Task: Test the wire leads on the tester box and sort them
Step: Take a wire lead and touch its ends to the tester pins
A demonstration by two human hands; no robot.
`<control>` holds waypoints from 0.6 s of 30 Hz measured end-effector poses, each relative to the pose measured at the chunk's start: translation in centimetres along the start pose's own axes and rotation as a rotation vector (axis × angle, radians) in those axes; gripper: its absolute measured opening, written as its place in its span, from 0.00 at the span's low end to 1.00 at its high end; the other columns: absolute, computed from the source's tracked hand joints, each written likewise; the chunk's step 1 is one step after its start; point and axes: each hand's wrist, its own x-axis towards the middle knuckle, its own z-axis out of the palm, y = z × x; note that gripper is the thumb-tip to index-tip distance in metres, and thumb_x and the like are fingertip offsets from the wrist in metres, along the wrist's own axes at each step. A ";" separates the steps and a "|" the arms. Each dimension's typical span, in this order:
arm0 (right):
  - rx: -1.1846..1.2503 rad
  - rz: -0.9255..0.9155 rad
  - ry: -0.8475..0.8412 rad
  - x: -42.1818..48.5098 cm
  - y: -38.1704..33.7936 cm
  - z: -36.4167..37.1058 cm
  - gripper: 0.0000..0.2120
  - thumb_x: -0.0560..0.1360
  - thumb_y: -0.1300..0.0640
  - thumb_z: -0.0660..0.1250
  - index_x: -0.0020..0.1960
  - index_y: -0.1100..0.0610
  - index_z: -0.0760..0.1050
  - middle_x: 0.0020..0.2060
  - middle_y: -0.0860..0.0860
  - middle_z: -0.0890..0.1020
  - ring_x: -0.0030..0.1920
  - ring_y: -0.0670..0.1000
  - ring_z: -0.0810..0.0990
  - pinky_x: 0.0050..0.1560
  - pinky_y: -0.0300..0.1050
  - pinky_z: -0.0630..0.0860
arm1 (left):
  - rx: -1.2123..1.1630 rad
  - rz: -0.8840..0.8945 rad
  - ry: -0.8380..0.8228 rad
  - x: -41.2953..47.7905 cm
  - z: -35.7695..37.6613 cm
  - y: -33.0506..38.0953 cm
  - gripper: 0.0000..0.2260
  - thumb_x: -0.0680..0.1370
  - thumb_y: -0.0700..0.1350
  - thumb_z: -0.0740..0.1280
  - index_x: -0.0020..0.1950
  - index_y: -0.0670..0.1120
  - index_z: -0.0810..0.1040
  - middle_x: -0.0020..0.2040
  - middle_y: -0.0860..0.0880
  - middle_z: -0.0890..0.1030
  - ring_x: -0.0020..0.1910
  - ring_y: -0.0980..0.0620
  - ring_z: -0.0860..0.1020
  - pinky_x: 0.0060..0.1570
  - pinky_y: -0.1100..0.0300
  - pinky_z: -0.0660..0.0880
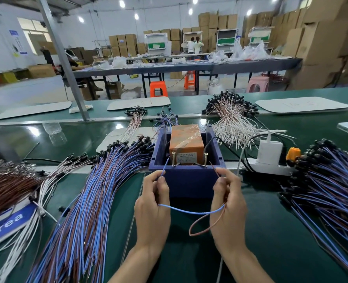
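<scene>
Here, left fingers [161, 181] pinching one blue lead [189, 212], right fingers [223, 182] pinching one brown lead [199, 231]; two screws [173, 159] [206, 159] on tester box [186, 180]

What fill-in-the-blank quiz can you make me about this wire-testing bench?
The left hand pinches the wire end coloured ____.
The right hand pinches the other wire end, coloured ____.
Two upright ____ stand at the front of the orange box.
The white power strip lies to the ____ of that box.
Missing words: blue; brown; screws; right.
</scene>
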 end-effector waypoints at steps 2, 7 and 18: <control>0.006 0.002 -0.009 -0.1 0.0 0.0 0.10 0.85 0.50 0.53 0.60 0.37 0.68 0.41 0.37 0.76 0.37 0.45 0.76 0.36 0.29 0.68 | 0.000 -0.006 0.004 0.0 0.0 0.0 0.05 0.83 0.54 0.58 0.54 0.61 0.73 0.32 0.58 0.74 0.28 0.56 0.69 0.29 0.67 0.64; 0.015 -0.020 -0.022 -0.3 -0.3 -0.3 0.12 0.83 0.53 0.55 0.60 0.36 0.68 0.41 0.37 0.77 0.37 0.45 0.76 0.36 0.28 0.68 | -0.016 -0.024 -0.020 -0.2 -0.1 0.0 0.05 0.83 0.53 0.58 0.52 0.61 0.73 0.31 0.59 0.74 0.27 0.58 0.69 0.27 0.70 0.62; 0.017 -0.033 -0.057 -0.3 -0.2 -0.3 0.10 0.84 0.52 0.55 0.59 0.39 0.69 0.42 0.39 0.77 0.38 0.48 0.77 0.37 0.31 0.70 | -0.008 -0.050 -0.042 -0.1 0.1 -0.5 0.07 0.82 0.57 0.57 0.52 0.59 0.74 0.28 0.57 0.72 0.25 0.59 0.65 0.24 0.64 0.61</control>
